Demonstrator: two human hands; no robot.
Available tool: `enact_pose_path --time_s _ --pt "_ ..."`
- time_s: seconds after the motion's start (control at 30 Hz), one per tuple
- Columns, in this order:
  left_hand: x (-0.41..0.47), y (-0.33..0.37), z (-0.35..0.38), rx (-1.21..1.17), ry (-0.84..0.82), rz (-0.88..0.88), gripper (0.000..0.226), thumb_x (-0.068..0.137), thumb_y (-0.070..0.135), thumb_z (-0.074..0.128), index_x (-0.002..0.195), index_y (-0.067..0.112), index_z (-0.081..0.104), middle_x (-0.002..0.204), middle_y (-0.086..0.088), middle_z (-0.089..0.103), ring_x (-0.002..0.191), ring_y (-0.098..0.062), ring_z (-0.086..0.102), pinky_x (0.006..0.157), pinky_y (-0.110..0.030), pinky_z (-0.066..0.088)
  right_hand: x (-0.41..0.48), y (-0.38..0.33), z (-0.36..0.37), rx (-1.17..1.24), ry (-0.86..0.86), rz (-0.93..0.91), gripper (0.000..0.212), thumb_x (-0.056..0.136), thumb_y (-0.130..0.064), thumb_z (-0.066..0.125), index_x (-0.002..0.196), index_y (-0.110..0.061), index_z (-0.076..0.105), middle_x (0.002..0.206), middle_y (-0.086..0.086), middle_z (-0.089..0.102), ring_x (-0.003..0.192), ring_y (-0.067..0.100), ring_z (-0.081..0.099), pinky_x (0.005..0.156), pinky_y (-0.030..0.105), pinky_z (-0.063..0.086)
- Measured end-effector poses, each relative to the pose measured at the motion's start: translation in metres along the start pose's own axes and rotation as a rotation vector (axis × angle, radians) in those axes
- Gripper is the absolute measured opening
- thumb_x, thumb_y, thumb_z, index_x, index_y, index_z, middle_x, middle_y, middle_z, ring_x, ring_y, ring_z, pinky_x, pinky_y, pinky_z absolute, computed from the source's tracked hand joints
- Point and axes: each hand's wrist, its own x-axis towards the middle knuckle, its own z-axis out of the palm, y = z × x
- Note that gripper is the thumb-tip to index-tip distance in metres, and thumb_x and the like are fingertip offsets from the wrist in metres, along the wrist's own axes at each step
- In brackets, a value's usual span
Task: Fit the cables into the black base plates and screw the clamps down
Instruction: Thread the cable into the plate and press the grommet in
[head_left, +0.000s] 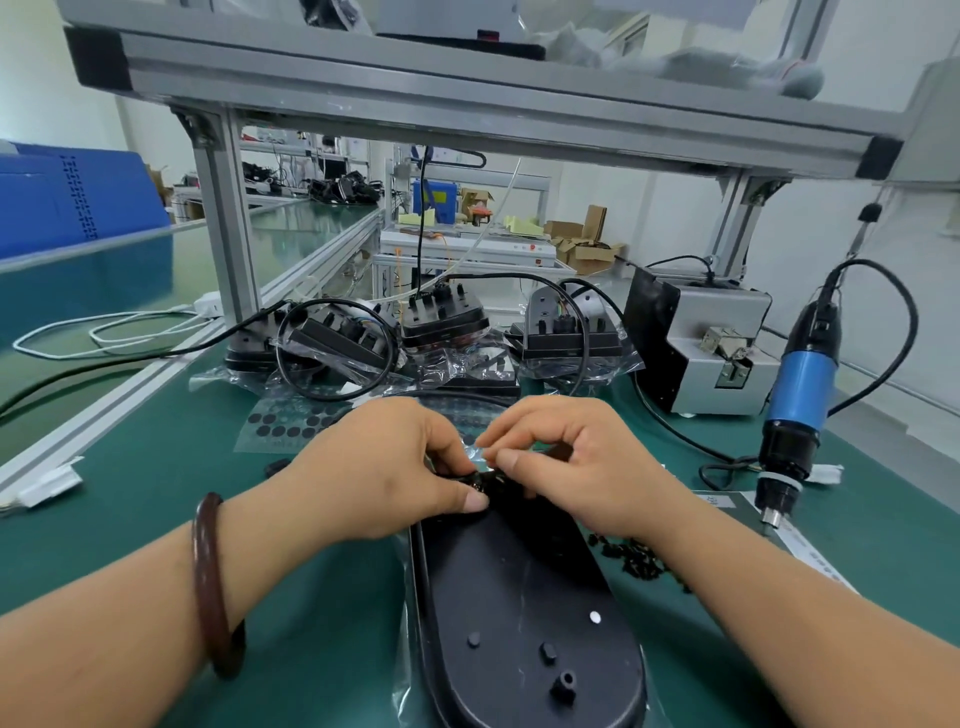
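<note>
The black base plate (519, 597) lay on the green mat (156, 493), its far end under both hands. The left hand (384, 467) and right hand (576, 467) pinched a small black part (485, 480) there with curled fingers. Loose black screws (639, 558) lay just right of the plate, and a blue screwdriver (800, 395) stood upright beyond them.

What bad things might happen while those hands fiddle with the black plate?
1. The black screws lie loose right beside the right forearm, so a nudge might scatter them.
2. The left hand and the right hand both pinch a small black part at the far end of the black base plate. It may slip out.
3. The plate rests on a clear plastic bag, so it might slide.
</note>
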Motion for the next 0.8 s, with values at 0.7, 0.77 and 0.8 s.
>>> enact_pose_path --time_s 0.7,0.77,0.8 --pt "-0.004 0.014 -0.003 0.015 0.006 -0.020 0.019 0.064 0.039 0.084 0.061 0.035 0.065 0.063 0.017 0.065 0.062 0.000 0.060 0.062 -0.018 0.044 -0.026 0.055 -0.111 -0.469 1.116 0.723 0.046 0.075 -0.043 0.074 0.113 -0.020 0.063 0.120 0.013 0.054 0.113 0.036 0.048 0.088 0.046 0.043" --pt "-0.004 0.014 -0.003 0.017 0.007 -0.021 0.019 0.064 0.039 0.084 0.061 0.035 0.066 0.061 0.018 0.065 0.061 0.001 0.059 0.062 -0.018 0.044 -0.031 0.066 -0.121 -0.318 1.154 0.938 0.070 0.070 -0.047 0.077 0.127 -0.017 0.051 0.130 0.016 0.046 0.118 0.038 0.045 0.093 0.050 0.042" --pt "-0.004 0.015 -0.003 0.017 0.006 -0.021 0.019 0.064 0.039 0.084 0.061 0.035 0.066 0.062 0.018 0.064 0.061 0.000 0.059 0.062 -0.018 0.044 -0.033 0.070 -0.123 -0.197 1.150 0.996 0.076 0.070 -0.049 0.078 0.130 -0.015 0.047 0.130 0.016 0.045 0.115 0.037 0.047 0.092 0.048 0.045"
